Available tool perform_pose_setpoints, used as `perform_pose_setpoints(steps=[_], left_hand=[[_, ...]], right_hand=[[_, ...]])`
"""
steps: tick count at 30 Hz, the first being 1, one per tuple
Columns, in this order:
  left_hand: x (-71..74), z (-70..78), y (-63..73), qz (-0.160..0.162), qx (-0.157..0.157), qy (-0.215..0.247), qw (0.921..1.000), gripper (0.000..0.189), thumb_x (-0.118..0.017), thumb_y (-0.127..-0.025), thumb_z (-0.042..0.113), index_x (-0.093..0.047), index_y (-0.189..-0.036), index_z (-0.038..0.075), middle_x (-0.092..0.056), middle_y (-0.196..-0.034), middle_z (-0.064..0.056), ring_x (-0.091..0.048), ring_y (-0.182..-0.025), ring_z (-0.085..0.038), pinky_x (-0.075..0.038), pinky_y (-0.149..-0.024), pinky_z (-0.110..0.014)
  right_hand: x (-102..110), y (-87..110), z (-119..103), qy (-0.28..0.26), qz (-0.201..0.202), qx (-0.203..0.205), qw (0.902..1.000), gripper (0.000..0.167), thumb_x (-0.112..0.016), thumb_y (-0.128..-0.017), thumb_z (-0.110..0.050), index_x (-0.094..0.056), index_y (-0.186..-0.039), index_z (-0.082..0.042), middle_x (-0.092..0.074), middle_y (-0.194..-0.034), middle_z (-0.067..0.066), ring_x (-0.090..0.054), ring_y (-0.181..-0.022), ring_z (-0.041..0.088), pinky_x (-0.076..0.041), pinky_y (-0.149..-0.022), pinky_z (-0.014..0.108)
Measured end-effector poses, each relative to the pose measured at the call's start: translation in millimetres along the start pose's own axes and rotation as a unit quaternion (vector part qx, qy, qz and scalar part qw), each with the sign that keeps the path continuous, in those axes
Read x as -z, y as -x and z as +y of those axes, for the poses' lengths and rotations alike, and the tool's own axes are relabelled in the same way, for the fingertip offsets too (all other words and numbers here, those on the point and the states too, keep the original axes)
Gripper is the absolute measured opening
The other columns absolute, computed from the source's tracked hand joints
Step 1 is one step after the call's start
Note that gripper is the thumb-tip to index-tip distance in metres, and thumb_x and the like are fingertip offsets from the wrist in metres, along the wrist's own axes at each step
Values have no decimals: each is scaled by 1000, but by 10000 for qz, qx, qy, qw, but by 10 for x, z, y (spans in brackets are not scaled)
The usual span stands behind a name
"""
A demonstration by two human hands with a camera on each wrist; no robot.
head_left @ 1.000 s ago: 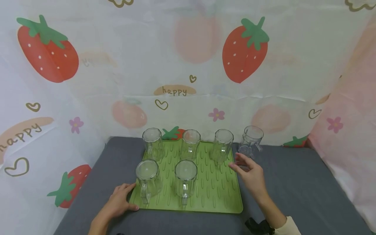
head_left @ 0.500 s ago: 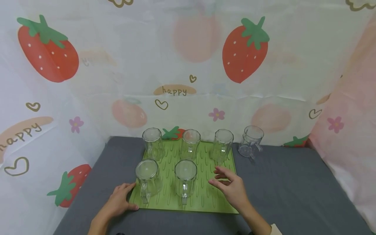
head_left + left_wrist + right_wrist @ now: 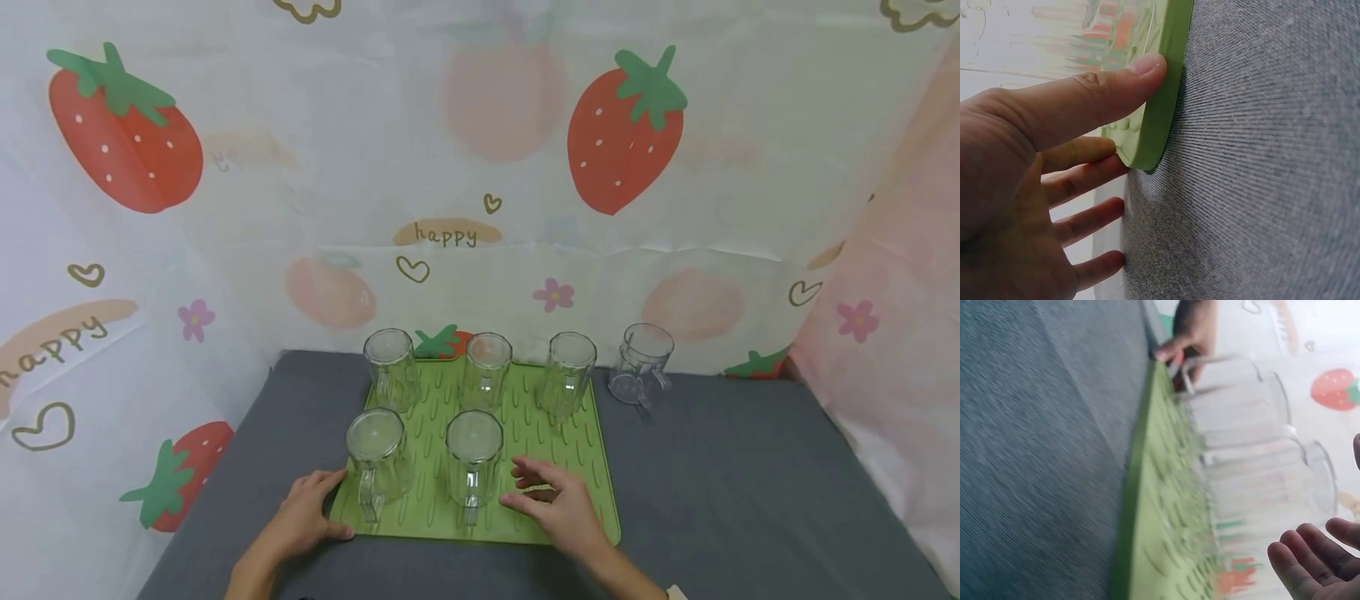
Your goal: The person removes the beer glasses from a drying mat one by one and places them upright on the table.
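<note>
My left hand (image 3: 302, 514) rests at the near left corner of a green ridged drying mat (image 3: 555, 500). In the left wrist view its thumb (image 3: 1147, 65) lies on the mat's front edge, while straight fingers touch the side edge. My right hand (image 3: 561, 508) hovers over the mat's near right part, fingers apart from the thumb, holding nothing. Just left of it stands an upside-down clear glass mug (image 3: 474, 467), its handle towards me. Another upside-down mug (image 3: 380, 467) is at the front left. Three more stand in the back row, the rightmost mug (image 3: 570, 375) near the mat's right edge.
Off the mat, at the back right, a clear glass mug (image 3: 641, 367) stands on the grey tablecloth (image 3: 750, 483). A white curtain (image 3: 360, 167) printed with strawberries hangs behind and beside the table.
My right hand has moved from beside the off-mat mug, left and towards me, to beside the front middle mug. My left hand and the mugs have stayed in place.
</note>
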State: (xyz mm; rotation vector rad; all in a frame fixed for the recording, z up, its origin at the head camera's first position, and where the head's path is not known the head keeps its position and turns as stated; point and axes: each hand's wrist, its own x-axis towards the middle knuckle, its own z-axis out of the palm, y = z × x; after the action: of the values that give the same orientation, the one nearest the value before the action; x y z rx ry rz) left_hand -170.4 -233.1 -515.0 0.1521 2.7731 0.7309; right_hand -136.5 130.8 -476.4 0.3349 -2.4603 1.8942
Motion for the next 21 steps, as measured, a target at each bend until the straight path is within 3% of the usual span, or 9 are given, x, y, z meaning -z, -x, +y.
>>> perform_pose_setpoints(steps=[15, 18, 21], left_hand=[[5, -7, 0, -150, 57, 72, 9998, 91, -89, -67, 30, -47, -141, -3, -51, -133, -22, -38, -128, -49, -35, -99, -68], [9, -4, -3, -156, 89, 81, 9998, 91, -89, -67, 30, -47, -141, -3, -50, -134, -22, -38, -128, -48, -35, -99, -68], [12, -4, -5, -159, 104, 71, 9998, 91, -89, -67, 30, -47, -141, -3, -50, -134, -22, -38, -128, -48, -35, -99, -68]], right_hand=[[-337, 79, 182, -483, -922, -264, 9942, 46, -77, -84, -16, -64, -124, 1, -66, -111, 22, -65, -102, 34, -57, -80, 22], [-397, 77, 207, -612, -1029, -257, 9925, 45, -76, -84, -17, -65, -124, 1, -66, -115, 23, -65, -104, 29, -57, -80, 21], [-448, 74, 231, -757, -1088, -202, 9910, 46, -77, -84, -16, -64, -124, 4, -65, -118, 26, -66, -102, 17, -56, -80, 19]])
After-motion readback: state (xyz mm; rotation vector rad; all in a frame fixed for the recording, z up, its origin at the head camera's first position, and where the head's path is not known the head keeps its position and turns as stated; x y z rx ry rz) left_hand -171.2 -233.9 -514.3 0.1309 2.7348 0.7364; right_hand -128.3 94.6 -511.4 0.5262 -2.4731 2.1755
